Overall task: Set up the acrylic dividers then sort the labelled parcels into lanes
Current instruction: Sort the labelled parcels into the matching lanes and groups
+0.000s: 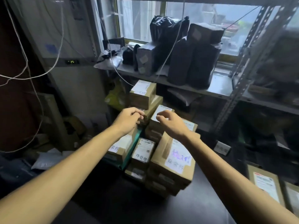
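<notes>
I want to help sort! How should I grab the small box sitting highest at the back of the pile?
Probably by its left and right walls, reaching in from the front, fingers on each side. The top box lies flat on another box with nothing on it, both side walls look free, and the shelf stands close behind it.

The room is dim, lit by pale daylight from the far window [191, 21], which leaves the black bags [168, 29] before it as dark shapes and the near table [113, 199] in shadow. Labels on the parcels [173, 160] are soft with blur, and wide-angle distortion bows the shelf upright [237, 88] at the smeared right edge.
</notes>
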`<state>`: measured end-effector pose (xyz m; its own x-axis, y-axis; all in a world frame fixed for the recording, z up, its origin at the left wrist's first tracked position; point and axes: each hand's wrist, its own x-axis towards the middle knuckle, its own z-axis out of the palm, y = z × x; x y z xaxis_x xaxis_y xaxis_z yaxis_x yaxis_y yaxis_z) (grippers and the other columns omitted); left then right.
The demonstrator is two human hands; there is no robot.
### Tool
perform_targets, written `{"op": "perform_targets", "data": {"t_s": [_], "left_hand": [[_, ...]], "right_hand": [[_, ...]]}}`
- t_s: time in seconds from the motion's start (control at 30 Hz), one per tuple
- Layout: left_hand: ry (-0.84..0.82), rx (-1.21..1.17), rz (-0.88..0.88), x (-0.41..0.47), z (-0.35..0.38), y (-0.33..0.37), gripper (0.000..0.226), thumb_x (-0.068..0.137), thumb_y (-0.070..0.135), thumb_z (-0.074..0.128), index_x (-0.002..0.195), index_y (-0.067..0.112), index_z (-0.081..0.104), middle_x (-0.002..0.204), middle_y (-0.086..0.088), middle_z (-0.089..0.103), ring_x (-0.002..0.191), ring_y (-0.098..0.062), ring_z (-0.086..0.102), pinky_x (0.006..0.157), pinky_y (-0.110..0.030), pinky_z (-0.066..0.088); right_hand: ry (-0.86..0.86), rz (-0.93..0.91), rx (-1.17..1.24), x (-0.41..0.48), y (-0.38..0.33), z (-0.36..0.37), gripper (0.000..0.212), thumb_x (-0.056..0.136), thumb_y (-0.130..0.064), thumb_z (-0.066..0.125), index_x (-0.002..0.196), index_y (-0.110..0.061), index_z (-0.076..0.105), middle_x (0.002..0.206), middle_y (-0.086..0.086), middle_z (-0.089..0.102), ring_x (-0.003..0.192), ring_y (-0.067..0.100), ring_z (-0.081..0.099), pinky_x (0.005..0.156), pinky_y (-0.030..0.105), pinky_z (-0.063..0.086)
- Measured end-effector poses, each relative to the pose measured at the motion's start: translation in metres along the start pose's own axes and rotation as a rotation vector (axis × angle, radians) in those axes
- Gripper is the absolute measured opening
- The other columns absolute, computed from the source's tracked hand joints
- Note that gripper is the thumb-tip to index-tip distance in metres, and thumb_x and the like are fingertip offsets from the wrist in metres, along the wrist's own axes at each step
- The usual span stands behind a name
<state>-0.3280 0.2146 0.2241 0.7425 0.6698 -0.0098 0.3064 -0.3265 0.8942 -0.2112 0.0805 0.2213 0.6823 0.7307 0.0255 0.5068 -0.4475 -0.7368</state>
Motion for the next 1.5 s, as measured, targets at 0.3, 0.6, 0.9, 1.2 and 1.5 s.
{"op": "perform_targets", "data": {"t_s": [0.3, 0.6, 0.9, 1.2, 1.5], "left_hand": [[0.054, 0.069, 0.064, 0.128, -0.006, -0.045, 0.022, 0.093, 0.005, 0.051, 0.102, 0.018, 0.066, 0.103, -0.002, 0.065, 0.1, -0.018, 0.061, 0.089, -0.028, 0.046], [0.242, -0.041, -0.185, 0.235, 0.011, -0.081, 0.04, 0.092, 0.03, 0.052, 0.131, 0.02, 0.045, 0.131, -0.005, 0.05, 0.115, -0.022, 0.05, 0.091, -0.031, 0.035], [0.153, -0.106, -0.159, 0.317, 0.002, -0.089, 0.032, 0.086, 0.033, 0.065, 0.112, 0.016, 0.069, 0.103, -0.001, 0.067, 0.106, -0.023, 0.064, 0.082, -0.026, 0.045], [0.118, -0.12, -0.015, 0.298, 0.006, -0.082, 0.055, 0.085, 0.05, 0.031, 0.118, 0.03, 0.07, 0.13, -0.004, 0.059, 0.12, -0.023, 0.051, 0.107, -0.041, 0.037], [0.173, -0.067, 0.102, 0.272, -0.001, -0.05, 0.03, 0.092, 0.026, 0.042, 0.103, 0.026, 0.069, 0.119, -0.006, 0.067, 0.117, -0.028, 0.054, 0.102, -0.04, 0.043]], "right_hand": [[0.109, 0.095, 0.094, 0.118, 0.011, 0.051, 0.04, 0.094, -0.03, 0.054, 0.13, -0.013, 0.054, 0.123, 0.01, 0.064, 0.108, 0.023, 0.059, 0.083, 0.028, 0.039], [0.2, 0.282, 0.25, 0.211, 0.021, 0.083, 0.067, 0.097, -0.042, 0.049, 0.152, -0.012, 0.026, 0.151, 0.015, 0.04, 0.134, 0.03, 0.044, 0.112, 0.043, 0.037], [0.115, 0.303, 0.212, 0.275, 0.017, 0.111, 0.068, 0.096, -0.058, 0.04, 0.153, -0.025, 0.026, 0.15, 0.017, 0.044, 0.137, 0.037, 0.041, 0.114, 0.045, 0.033], [0.222, 0.329, 0.457, 0.271, -0.001, 0.121, 0.09, 0.078, -0.07, 0.06, 0.149, -0.03, 0.023, 0.14, 0.013, 0.044, 0.122, 0.027, 0.052, 0.107, 0.04, 0.043], [0.306, 0.415, 0.722, 0.234, -0.01, 0.082, 0.072, 0.074, -0.049, 0.07, 0.13, -0.03, 0.03, 0.121, 0.005, 0.055, 0.104, 0.021, 0.062, 0.089, 0.044, 0.057]]}}
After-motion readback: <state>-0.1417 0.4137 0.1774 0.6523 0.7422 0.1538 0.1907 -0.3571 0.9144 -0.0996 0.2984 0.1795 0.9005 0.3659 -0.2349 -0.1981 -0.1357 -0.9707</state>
